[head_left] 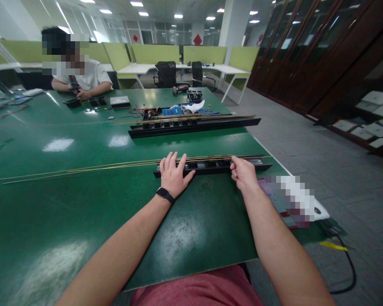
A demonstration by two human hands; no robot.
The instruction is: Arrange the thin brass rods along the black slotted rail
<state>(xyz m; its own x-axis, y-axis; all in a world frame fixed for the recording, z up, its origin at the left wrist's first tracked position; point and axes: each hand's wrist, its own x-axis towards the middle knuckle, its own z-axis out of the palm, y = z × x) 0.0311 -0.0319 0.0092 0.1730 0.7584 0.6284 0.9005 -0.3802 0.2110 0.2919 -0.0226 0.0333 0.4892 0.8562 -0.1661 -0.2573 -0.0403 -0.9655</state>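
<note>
A long black rail (207, 169) lies crosswise on the green table in front of me. Thin brass-coloured rods (115, 166) run along its top and stretch far out to the left over the table. My left hand (172, 172), with a dark watch at the wrist, rests palm down on the rail's left part, fingers spread over the rods. Towards the rail's right end, my right hand (243, 172) is closed in a pinch at the rods; how many it grips is hidden by the fingers.
Beyond lies a second black rail (194, 127) with more rods, near blue material (172, 110) and a power drill (180, 89). A co-worker (83, 76) sits at far left, handling a tool. A partly blurred flat item (271, 193) lies by the right table edge, near a black cable (352, 265).
</note>
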